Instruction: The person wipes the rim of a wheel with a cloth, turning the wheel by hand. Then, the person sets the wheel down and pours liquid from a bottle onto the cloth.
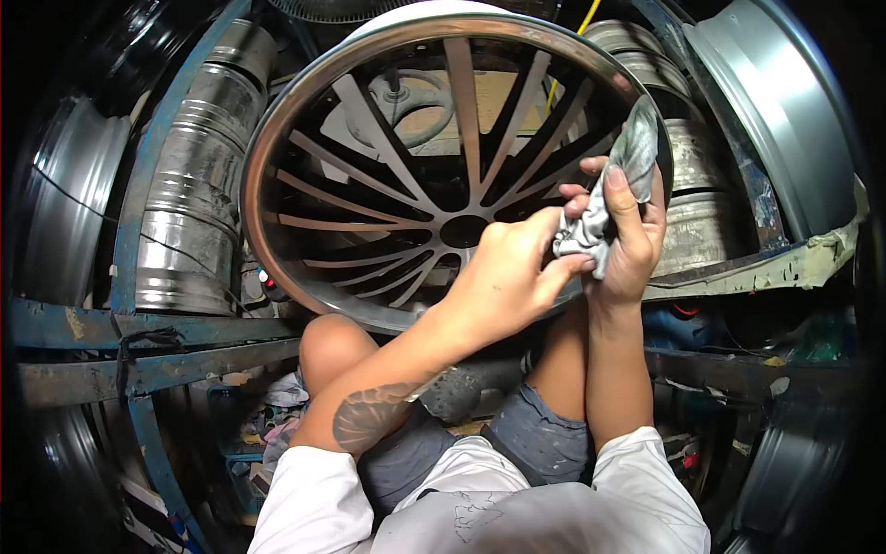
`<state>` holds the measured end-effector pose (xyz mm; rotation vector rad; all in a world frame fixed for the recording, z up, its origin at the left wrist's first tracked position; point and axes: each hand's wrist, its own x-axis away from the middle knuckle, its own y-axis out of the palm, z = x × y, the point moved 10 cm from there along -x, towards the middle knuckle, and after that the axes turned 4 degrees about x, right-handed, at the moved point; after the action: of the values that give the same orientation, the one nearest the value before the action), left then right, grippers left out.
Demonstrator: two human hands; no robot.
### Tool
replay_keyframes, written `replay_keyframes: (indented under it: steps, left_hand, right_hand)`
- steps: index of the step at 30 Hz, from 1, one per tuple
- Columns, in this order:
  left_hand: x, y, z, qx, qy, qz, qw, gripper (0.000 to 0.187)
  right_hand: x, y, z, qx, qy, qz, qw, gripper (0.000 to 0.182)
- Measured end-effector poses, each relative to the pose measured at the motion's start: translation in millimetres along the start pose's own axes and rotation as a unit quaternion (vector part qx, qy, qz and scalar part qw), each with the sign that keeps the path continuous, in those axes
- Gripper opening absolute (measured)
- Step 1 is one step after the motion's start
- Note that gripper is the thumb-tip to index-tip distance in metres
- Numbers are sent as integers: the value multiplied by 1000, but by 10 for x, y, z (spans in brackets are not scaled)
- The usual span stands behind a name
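A large alloy wheel rim with many thin spokes stands upright in front of me, resting near my knees. Both hands meet at its lower right side. My right hand grips a crumpled grey rag that sticks up against the rim's right edge. My left hand pinches the lower part of the same rag, fingers closed on the cloth. The rim's hub lies just left of my left hand.
Stacked bare metal rims fill a blue steel rack on the left. More rims and a large grey one stand at the right. Rags and clutter lie on the floor by my left knee.
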<state>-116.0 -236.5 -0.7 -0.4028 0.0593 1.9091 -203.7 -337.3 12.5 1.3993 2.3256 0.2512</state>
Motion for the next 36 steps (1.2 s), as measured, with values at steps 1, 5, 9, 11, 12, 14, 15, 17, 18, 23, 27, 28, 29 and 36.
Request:
replay_keyframes:
  steps: [1,5,9,11,12,14,15,17,18,23,27,28,29,36]
  left_hand:
    - [12,-45,165,-83,68,31,994,30]
    - [56,-53,310,-186,170,105,962,34]
    - [80,-130,339,-50,151,152,976,32]
    - [78,-119,215,53,69,136,987,28]
    - [85,-95,132,99,23,129,986,26]
    - [68,-33,26,175,1,122,977,23]
    - [53,20,-19,213,-34,94,972,24]
    - [58,121,-73,291,-103,30,951,26]
    - [48,155,-79,301,-114,6,947,27]
    - [42,72,234,84,-78,-97,989,26]
    - [115,-513,997,-252,296,128,913,5]
    - [169,-768,1180,-286,353,202,867,6]
    - [221,-1040,1254,-350,363,249,827,10]
    - [-79,-2169,741,-457,94,347,814,43]
  right_hand:
    - [22,24,-2,-19,9,-14,1000,28]
    - [168,103,-93,9,-15,3,1000,53]
    - [352,347,-407,107,-206,-34,972,99]
    - [365,392,-397,152,-240,-68,956,107]
    - [356,382,-367,149,-244,-72,956,105]
    - [342,364,-327,143,-254,-78,953,102]
    - [307,303,-280,123,-222,-68,965,99]
    - [258,161,-232,88,-163,-41,982,91]
    - [268,184,-295,45,-180,-27,982,82]
    - [86,67,-123,-18,-29,-32,999,59]
    - [140,205,203,-262,106,-146,948,55]
    - [185,275,216,-315,133,-159,926,54]
    - [226,343,224,-368,161,-172,900,53]
    - [340,504,264,-386,219,-271,854,61]
